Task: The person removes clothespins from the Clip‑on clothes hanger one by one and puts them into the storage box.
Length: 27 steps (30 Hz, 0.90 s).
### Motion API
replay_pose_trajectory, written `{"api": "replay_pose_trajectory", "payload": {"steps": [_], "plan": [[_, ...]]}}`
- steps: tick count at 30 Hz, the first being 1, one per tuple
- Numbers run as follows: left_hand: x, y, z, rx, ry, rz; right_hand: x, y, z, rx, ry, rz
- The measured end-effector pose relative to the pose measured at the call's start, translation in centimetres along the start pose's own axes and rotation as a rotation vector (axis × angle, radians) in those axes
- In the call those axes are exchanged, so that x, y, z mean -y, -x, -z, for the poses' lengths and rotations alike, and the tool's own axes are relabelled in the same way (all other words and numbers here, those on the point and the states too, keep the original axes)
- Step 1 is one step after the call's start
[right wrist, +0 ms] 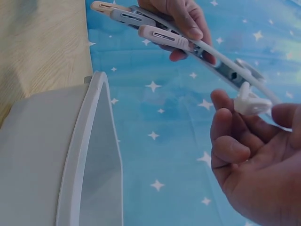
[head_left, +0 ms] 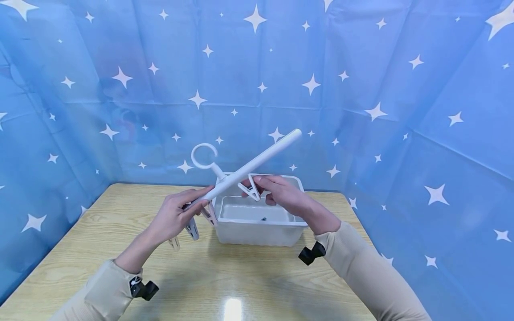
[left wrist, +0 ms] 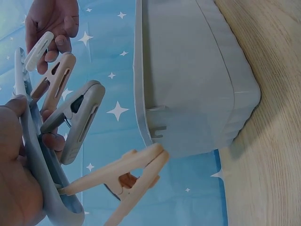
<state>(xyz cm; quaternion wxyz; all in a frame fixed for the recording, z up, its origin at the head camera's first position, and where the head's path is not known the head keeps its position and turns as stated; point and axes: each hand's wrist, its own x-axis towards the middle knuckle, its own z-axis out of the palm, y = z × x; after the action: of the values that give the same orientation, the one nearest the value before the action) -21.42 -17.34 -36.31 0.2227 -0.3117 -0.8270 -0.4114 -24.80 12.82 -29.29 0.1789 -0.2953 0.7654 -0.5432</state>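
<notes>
Over the left of the table, the left hand pinched the near end of a white hanger between thumb and fingers; a peach clip, a grey clip and a pink clip hung there. The hanger slanted up toward the far right. Farther along, the right hand had its fingers pinching a white clip under the hanger. A pale bin stood on the table below, before a far blue starry curtain.

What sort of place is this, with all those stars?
Probably a makeshift filming booth, though I can't be certain: a blue starry curtain hangs behind and on both sides of a wooden table, and small black devices sit at the person's wrists.
</notes>
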Motion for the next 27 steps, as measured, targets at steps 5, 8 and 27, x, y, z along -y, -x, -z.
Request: {"api": "replay_pose_trajectory", "payload": {"steps": [5, 8, 27], "plan": [[-0.11, -0.01, 0.01, 0.002, -0.005, -0.005, -0.07, 0.01, -0.09, 0.021, -0.018, 0.01], [-0.18, -0.05, 0.03, 0.003, -0.011, -0.012, -0.14, -0.04, -0.14, 0.036, -0.027, 0.025], [-0.28, 0.12, 0.14, 0.022, -0.019, -0.024, 0.08, -0.13, -0.54, 0.099, -0.122, 0.0]]}}
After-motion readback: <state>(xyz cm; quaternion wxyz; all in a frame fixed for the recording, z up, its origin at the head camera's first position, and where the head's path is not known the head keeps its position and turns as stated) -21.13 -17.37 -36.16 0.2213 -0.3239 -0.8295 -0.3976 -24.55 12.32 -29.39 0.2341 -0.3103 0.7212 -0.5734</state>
